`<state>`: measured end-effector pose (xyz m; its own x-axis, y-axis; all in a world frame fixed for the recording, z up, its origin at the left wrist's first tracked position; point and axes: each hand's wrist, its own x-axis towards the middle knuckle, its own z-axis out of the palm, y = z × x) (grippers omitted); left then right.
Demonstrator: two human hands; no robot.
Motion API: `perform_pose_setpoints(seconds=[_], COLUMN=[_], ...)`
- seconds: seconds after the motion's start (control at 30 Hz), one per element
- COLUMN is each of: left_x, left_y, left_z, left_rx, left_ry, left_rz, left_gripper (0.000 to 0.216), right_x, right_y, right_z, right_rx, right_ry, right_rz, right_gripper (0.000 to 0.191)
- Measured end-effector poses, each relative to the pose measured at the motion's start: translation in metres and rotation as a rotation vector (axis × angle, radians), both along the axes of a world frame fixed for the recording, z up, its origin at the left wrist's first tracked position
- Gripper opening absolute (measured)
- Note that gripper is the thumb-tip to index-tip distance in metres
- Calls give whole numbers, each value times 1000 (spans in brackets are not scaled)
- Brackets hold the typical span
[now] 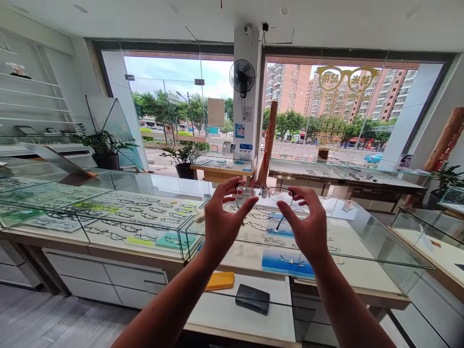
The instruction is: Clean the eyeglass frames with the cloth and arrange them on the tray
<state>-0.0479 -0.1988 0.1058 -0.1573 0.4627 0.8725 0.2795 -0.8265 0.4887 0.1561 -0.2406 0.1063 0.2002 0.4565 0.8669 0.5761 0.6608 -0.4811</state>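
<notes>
Eyeglasses [264,189], clear-lensed and thin-rimmed.

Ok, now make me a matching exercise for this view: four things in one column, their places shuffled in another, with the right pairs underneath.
Things
1. Nearest glasses
2. Fan
3. Black flat case
4. Gold glasses graphic

Places
A. On the low white surface
B. On the right-hand window
C. Held between the left hand and the right hand
D. On the pillar

Pairs: 1-C, 2-D, 3-A, 4-B
</notes>
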Motion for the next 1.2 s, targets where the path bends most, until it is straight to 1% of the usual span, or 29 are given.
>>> perform_pose_setpoints(seconds=[0.1, 0.2, 0.33, 0.43, 0.53, 0.63, 0.73, 0.87, 0.97, 1.1, 1.2], left_x=[0, 1, 2, 3, 6, 10, 14, 20, 24, 29, 32], left_y=[2, 7, 13, 13, 14, 14, 11, 3, -2, -8, -11], left_z=[-4, -10, -14, -14, -13, -15, -19, -23, -24, -21, -18], left_rx=[-11, -33, -128, -199, -216, -196, -122, 32, 121, 191, 207], left_ry=[-13, -47, -130, -164, -177, -185, -187, -165, -124, -90, -90], left_rz=[-29, -80, -200, -219, -181, -166, -106, 21, 110, 206, 255], left_gripper=[57, 59, 60, 60, 63, 62, 61, 62, 62, 62, 62], right_x=[-1, -2, -4, -6, -6, -5, -5, -4, -4, -4, -5], right_y=[-2, -5, -8, -8, -6, -5, -4, -1, 2, 4, 4], right_z=[-3, -4, -3, -2, -2, -3, -7, -17, -25, -28, -26], right_rx=[-10, 21, 92, 122, 144, 161, 168, 178, 166, 129, 92], right_ry=[11, -5, -56, -79, -74, -56, -24, 88, 175, 252, 281], right_rz=[11, -12, -70, -93, -104, -109, -87, -22, 23, 86, 116], right_gripper=[41, 39, 36, 35, 35, 37, 41, 49, 49, 48, 48])
